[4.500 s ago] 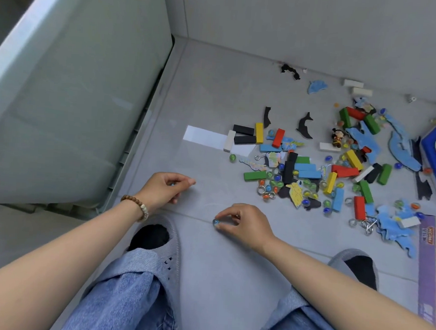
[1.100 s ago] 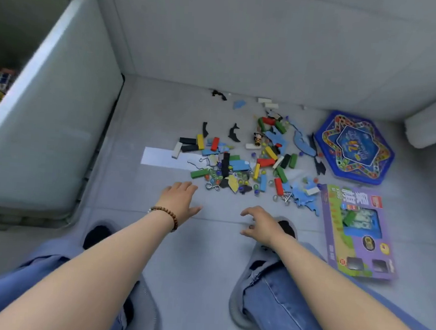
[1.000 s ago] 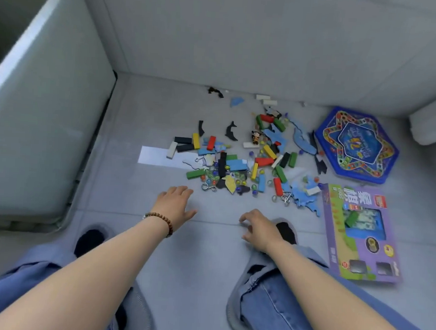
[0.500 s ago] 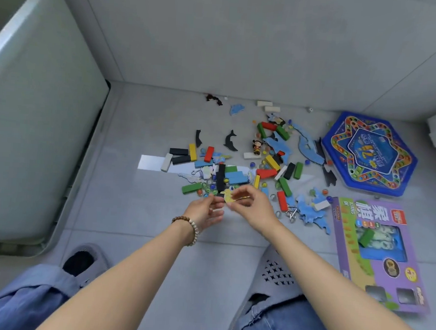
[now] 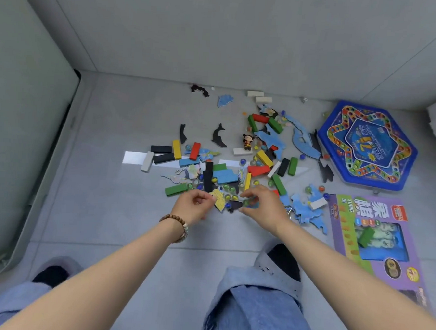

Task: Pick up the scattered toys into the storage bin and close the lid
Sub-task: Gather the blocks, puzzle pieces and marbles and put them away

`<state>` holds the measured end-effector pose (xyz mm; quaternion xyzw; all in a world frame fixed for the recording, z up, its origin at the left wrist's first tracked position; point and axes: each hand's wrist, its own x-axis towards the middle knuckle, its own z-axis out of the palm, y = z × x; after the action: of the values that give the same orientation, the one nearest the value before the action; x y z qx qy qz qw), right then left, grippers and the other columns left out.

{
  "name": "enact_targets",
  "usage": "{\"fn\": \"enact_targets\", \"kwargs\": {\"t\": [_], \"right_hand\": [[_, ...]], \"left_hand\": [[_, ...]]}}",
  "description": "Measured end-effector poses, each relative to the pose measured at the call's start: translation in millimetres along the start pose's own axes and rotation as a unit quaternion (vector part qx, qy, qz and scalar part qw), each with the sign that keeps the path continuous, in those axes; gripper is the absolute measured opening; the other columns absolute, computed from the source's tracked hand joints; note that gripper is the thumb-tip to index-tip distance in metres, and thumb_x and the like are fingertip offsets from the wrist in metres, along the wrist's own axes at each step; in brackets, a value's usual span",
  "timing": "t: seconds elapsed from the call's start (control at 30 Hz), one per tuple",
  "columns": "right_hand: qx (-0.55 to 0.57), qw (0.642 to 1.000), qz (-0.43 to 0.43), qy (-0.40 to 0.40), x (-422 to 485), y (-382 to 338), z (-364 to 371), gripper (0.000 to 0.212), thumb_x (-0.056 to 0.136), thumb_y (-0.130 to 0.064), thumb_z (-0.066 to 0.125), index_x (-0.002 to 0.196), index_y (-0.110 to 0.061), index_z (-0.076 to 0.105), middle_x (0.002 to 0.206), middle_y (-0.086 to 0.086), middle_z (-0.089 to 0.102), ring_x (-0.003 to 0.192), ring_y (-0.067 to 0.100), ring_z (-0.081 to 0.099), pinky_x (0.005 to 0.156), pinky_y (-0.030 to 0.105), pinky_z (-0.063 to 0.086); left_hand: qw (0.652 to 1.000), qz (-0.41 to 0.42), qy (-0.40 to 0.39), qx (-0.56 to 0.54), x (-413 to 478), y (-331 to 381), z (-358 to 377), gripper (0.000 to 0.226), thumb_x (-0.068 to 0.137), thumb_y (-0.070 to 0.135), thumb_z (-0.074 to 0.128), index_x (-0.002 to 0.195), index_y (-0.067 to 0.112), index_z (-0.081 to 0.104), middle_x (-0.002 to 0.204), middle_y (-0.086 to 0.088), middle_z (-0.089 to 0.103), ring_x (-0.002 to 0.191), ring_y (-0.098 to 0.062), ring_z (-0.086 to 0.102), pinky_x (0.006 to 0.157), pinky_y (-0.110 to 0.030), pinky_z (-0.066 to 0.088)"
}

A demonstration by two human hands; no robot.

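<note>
Left hand [image 5: 193,207]: fingers curled, contents hidden.
Right hand [image 5: 265,206]: fingers seemingly pinch small toy [image 5: 250,203].
Bin [image 5: 22,127]: left edge; fill hands first.

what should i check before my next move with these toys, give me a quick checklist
1. Grip of the right hand: ok, its fingers pinch a small piece at the pile's near edge.
2. Load in the left hand: cannot tell, curled fingers hide the palm.
3. Is the storage bin close: ok, its wall stands at the left.
4. Bin opening and lid: cannot tell, neither is in view.
5. Is the floor cleared: not ok, blocks, marbles, puzzle pieces, the board game and the purple box lie on it.
</note>
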<state>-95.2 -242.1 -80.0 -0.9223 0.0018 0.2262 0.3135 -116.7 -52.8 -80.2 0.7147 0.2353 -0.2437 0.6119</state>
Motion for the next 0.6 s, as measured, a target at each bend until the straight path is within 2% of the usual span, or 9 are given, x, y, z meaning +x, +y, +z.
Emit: {"fn": "enact_targets", "kwargs": {"t": [0.07,0.13,0.2,0.27,0.33,0.4,0.47,0.6], "right_hand": [[-0.026,0.999,-0.013,0.015,1,6,9,0.034,0.078,-0.012,0.073,0.111,-0.013,0.065,0.108,0.003,0.059,0.092,0.017,0.057,0.083,0.027,0.047],[-0.036,0.998,-0.016,0.039,1,10,15,0.030,0.080,-0.008,0.070,0.109,-0.011,0.067,0.107,0.005,0.061,0.092,0.017,0.058,0.082,0.025,0.046],[-0.044,0.997,-0.021,0.057,1,13,19,0.027,0.081,-0.007,0.068,0.107,-0.011,0.068,0.107,0.004,0.063,0.093,0.018,0.058,0.082,0.026,0.046],[-0.051,0.996,-0.023,0.064,1,15,22,0.025,0.081,-0.009,0.068,0.105,-0.012,0.069,0.105,0.003,0.064,0.092,0.018,0.059,0.082,0.027,0.047],[-0.038,0.996,-0.012,0.075,1,16,23,0.022,0.080,-0.010,0.069,0.102,-0.013,0.070,0.103,0.004,0.066,0.089,0.018,0.060,0.081,0.028,0.049],[0.037,0.994,0.016,0.098,-1,11,22,0.020,0.079,-0.010,0.071,0.099,-0.012,0.071,0.098,0.003,0.068,0.084,0.017,0.061,0.078,0.023,0.050],[0.174,0.979,0.030,0.102,-8,-3,17,0.018,0.077,-0.010,0.074,0.095,-0.011,0.072,0.093,0.001,0.069,0.079,0.014,0.061,0.075,0.016,0.050],[0.315,0.948,-0.011,0.037,-26,-27,8,0.024,0.074,-0.008,0.077,0.096,-0.016,0.070,0.095,-0.004,0.069,0.081,0.005,0.062,0.077,0.015,0.051]], "left_hand": [[0.997,-0.034,-0.007,-0.068,1,-5,6,0.014,0.095,0.017,0.052,0.089,0.007,0.060,0.076,-0.003,0.055,0.062,-0.013,0.051,0.049,-0.014,0.049],[0.991,-0.065,-0.011,-0.116,2,-11,10,0.020,0.097,0.014,0.046,0.084,0.007,0.060,0.075,-0.005,0.055,0.061,-0.015,0.051,0.047,-0.014,0.050],[0.990,-0.071,-0.007,-0.123,4,-18,13,0.016,0.095,0.009,0.050,0.082,0.009,0.060,0.076,-0.006,0.057,0.063,-0.015,0.054,0.051,-0.014,0.053],[0.991,-0.054,-0.007,-0.121,4,-23,14,0.003,0.090,0.006,0.058,0.090,0.006,0.061,0.075,-0.005,0.059,0.066,-0.014,0.058,0.058,-0.016,0.056],[0.990,-0.045,-0.007,-0.137,5,-25,15,0.010,0.086,0.007,0.063,0.096,0.004,0.062,0.074,-0.004,0.059,0.067,-0.014,0.059,0.061,-0.018,0.057],[0.987,-0.054,-0.006,-0.148,4,-22,17,0.006,0.089,0.011,0.061,0.093,0.007,0.062,0.080,-0.007,0.062,0.070,-0.015,0.060,0.061,-0.018,0.057],[0.980,-0.079,-0.020,-0.183,3,-15,24,0.017,0.095,0.020,0.051,0.088,0.008,0.062,0.086,-0.009,0.064,0.071,-0.017,0.062,0.061,-0.021,0.058],[0.944,-0.151,-0.063,-0.287,-3,0,41,0.038,0.101,0.033,0.033,0.087,0.009,0.059,0.088,-0.007,0.068,0.072,-0.018,0.063,0.067,-0.029,0.057]]}}
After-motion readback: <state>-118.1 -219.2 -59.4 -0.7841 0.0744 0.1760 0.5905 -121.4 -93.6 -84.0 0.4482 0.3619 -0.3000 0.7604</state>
